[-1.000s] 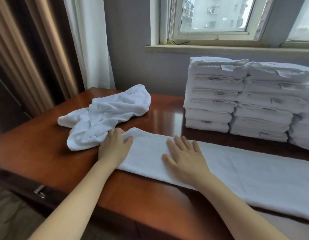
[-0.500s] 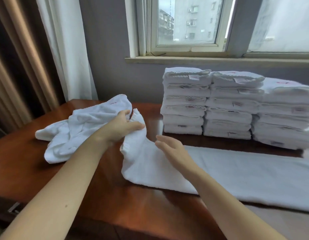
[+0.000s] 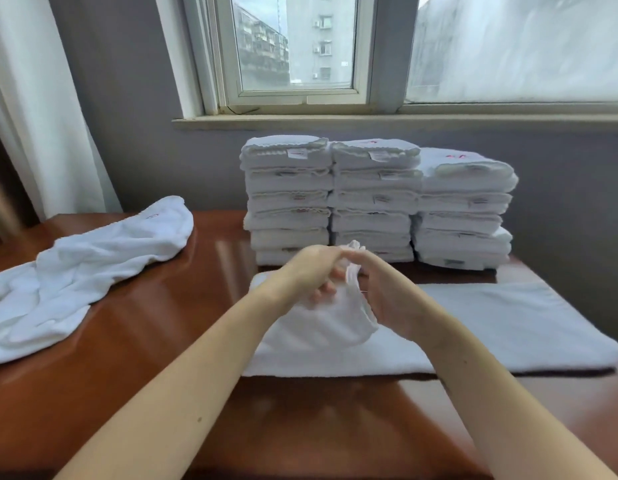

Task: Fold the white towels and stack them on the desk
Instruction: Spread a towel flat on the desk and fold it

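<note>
- Lying across the right half of the desk point(image 3: 155, 341), the long white towel point(image 3: 501, 323) is folded into a narrow strip. Its right part rests flat on the wood, while its left end is raised and doubled back over the strip.
- The left hand point(image 3: 311, 271) grips that raised end, its fingers curled round the cloth and its back turned toward the camera.
- The right hand point(image 3: 387, 299) pinches the same end just beside it, thumb and fingertips closed on the bunched edge. A small tuft of cloth pokes up above the two hands.
- Both hands meet above the strip's left part, in front of the stacks.
- Behind the strip, against the grey wall point(image 3: 127, 133), three stacks of folded towels point(image 3: 373, 199) stand side by side, touching, with small labels showing on several folds.
- On the left of the desk, well apart from the strip, a crumpled white towel point(image 3: 93, 265) lies unfolded and runs out past the left edge of the view.
- The desk is glossy reddish-brown wood.
- A window sill point(image 3: 369, 121) runs above the stacks, the window point(image 3: 297, 46) looks onto apartment blocks, and a pale curtain point(image 3: 34, 98) hangs at the left.
</note>
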`<state>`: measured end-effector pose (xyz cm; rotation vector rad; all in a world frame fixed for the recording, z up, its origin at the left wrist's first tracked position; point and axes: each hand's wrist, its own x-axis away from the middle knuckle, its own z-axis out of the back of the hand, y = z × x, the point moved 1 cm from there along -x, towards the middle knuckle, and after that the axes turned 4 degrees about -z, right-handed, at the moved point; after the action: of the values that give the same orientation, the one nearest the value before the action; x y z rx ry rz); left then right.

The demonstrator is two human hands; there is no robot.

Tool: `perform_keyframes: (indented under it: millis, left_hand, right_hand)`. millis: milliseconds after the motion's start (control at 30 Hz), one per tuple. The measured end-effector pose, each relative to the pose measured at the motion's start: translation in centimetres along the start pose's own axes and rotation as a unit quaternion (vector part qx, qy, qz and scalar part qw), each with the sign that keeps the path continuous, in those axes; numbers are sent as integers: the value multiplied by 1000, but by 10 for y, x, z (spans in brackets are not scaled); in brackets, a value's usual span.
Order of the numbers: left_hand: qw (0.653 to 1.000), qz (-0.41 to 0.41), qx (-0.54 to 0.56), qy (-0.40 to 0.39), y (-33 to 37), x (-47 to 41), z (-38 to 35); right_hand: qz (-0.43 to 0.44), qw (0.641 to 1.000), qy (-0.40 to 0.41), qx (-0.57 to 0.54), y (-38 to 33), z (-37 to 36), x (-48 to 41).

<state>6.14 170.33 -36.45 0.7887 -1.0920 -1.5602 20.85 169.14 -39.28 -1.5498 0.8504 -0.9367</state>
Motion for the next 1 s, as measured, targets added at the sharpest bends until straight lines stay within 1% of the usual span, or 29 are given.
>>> perform_keyframes:
  millis: [67,100,133,200,267,300,367,400,433,467,500,533,567,600,633,667,700,733,767,800,867,900,1000]
  left_hand:
    - [1000,6,15,12,-5,-4,-6]
    - [1000,1,13,17,-9,-4,-9]
    - [1000,-10,-2,18,-14,-5,-11]
    - [997,-43,-62,18,-25,-3,-14]
    - [982,-85,-166,28,-39,2,-13]
    - [962,-110,-246,48,-46,6,-11]
    - [899,-147,-405,85,-60,13,-7]
    - [870,-140,-464,88,-67,15,-6]
    - [850,-117,-507,80,-74,16,-6]
    - [839,-89,-532,66,-80,16,-6]
    - [839,-65,-537,52,-84,17,-7]
    - [847,-55,-526,40,-88,17,-8]
    - [863,-58,-501,33,-89,17,-8]
    - [884,-70,-460,34,-89,16,-7]
    - [908,-87,-408,45,-88,15,-4]
    - [927,-103,-356,66,-87,15,0]
    - [936,-111,-320,93,-86,15,3]
    - [938,-112,-308,111,-88,16,7]
    - [934,-107,-321,112,-89,17,8]
    - [921,-98,-364,99,-92,18,9]
    - [875,-85,-471,72,-100,18,6]
    - [862,-79,-496,69,-102,16,5]
    - [858,-66,-506,56,-104,14,4]
  right_hand:
    - [7,1000,3,26,7,11,5]
    - [6,998,32,51,11,16,6]
    - [-2,994,78,81,14,20,7]
    - [-30,975,172,134,20,24,7]
    - [-47,956,217,191,25,24,8]
    - [-49,947,227,220,28,25,8]
    - [-53,930,237,275,32,25,8]
    - [-63,918,240,309,32,25,8]
    - [-81,899,241,355,31,24,8]
    - [-100,873,242,411,28,21,8]
    - [-109,840,246,471,25,17,8]
    - [-97,802,260,528,22,12,8]
    - [-62,769,277,573,21,4,7]
    - [-12,746,286,601,20,-6,5]
    - [34,740,276,612,21,-16,2]
    - [59,750,247,610,23,-26,-2]
    - [60,767,209,604,27,-34,-6]
    - [44,777,173,604,34,-39,-10]
    - [27,775,147,614,42,-42,-14]
    - [19,765,135,629,49,-42,-17]
    - [20,751,142,644,61,-38,-20]
    - [20,751,150,642,64,-34,-21]
    - [2,751,160,641,69,-19,-19]
